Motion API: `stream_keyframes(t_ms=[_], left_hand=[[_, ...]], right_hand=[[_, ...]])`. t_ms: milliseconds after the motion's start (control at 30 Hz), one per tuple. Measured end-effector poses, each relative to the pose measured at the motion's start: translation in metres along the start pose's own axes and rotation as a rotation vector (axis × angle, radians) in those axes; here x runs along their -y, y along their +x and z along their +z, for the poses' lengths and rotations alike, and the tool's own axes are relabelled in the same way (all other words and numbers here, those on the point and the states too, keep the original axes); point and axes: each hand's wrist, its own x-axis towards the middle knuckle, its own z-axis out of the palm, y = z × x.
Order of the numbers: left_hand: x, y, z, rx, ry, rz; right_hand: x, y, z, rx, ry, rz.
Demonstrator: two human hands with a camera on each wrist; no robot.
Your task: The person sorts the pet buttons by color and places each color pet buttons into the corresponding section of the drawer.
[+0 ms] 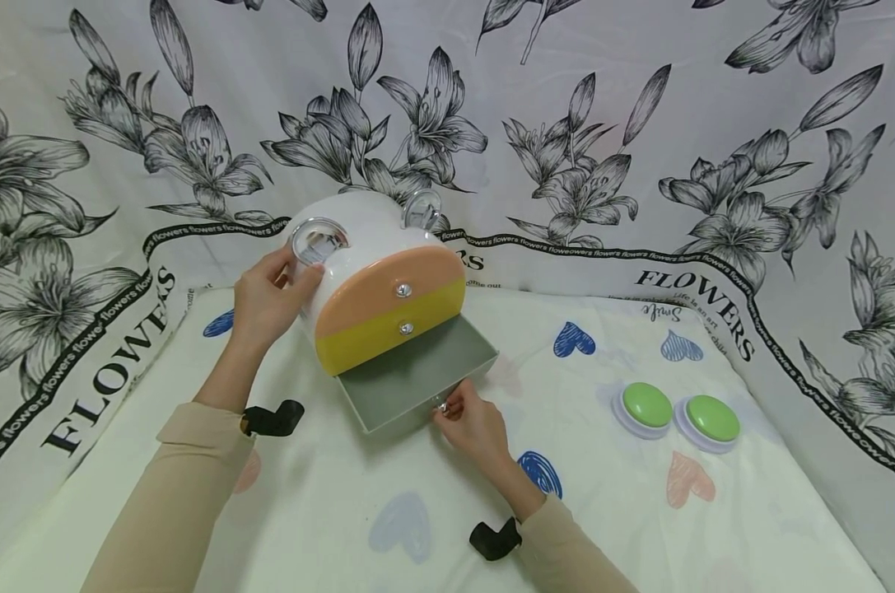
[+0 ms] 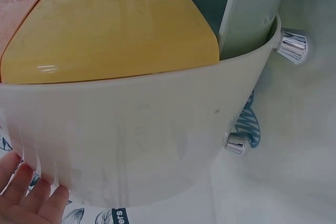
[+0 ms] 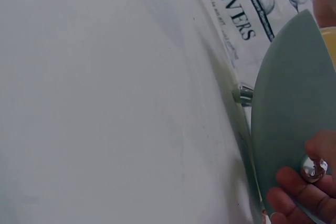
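A small rounded white chest (image 1: 365, 216) has an orange drawer front (image 1: 365, 292), a yellow drawer front (image 1: 373, 333) and a grey-green drawer (image 1: 417, 362) at the bottom, pulled out. My left hand (image 1: 269, 301) rests against the chest's side beside a round chrome fitting (image 1: 318, 240); in the left wrist view its fingers (image 2: 37, 195) lie on the white wall. With thumb and fingers, my right hand (image 1: 478, 424) pinches the silver knob (image 3: 314, 169) on the green drawer's front. The orange and yellow fronts are closed, each with its own small knob.
Two green push buttons on white bases, one at left (image 1: 645, 403) and one at right (image 1: 712, 417), sit to the right. A heart-printed white cloth (image 1: 328, 511) covers the table. Behind rises a flower-printed curtain (image 1: 447, 49). Small silver feet (image 2: 236, 142) stick out from the chest.
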Motion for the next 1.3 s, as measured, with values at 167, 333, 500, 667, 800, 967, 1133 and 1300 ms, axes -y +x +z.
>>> stream_keyframes(t_ms=[167,333,500,667,800,967,1133,1300], left_hand=[[0.001,-0.001,0.001,0.0,0.009,0.0],[0.001,0.0,0.001,0.0,0.008,0.005],[0.001,0.0,0.0,-0.001,0.009,0.009],[0.001,-0.001,0.0,-0.004,0.012,0.004],[0.0,-0.001,0.0,0.0,0.011,-0.002],[-0.001,-0.001,0.0,0.0,0.013,0.002],[-0.001,-0.001,0.0,-0.001,0.013,0.013],[-0.001,0.0,0.0,-0.002,0.019,0.015]], right_hand=[[-0.001,-0.005,-0.002,-0.012,0.009,0.002],[0.0,-0.009,-0.003,0.0,0.013,0.011],[-0.001,-0.012,-0.005,0.001,0.016,0.005],[-0.001,-0.015,-0.006,-0.006,0.01,-0.004],[-0.003,-0.017,-0.005,-0.012,-0.001,-0.009],[-0.003,-0.02,-0.007,-0.022,-0.011,-0.011],[-0.003,-0.022,-0.01,-0.022,-0.01,-0.008],[-0.003,-0.025,-0.012,-0.019,-0.018,-0.005]])
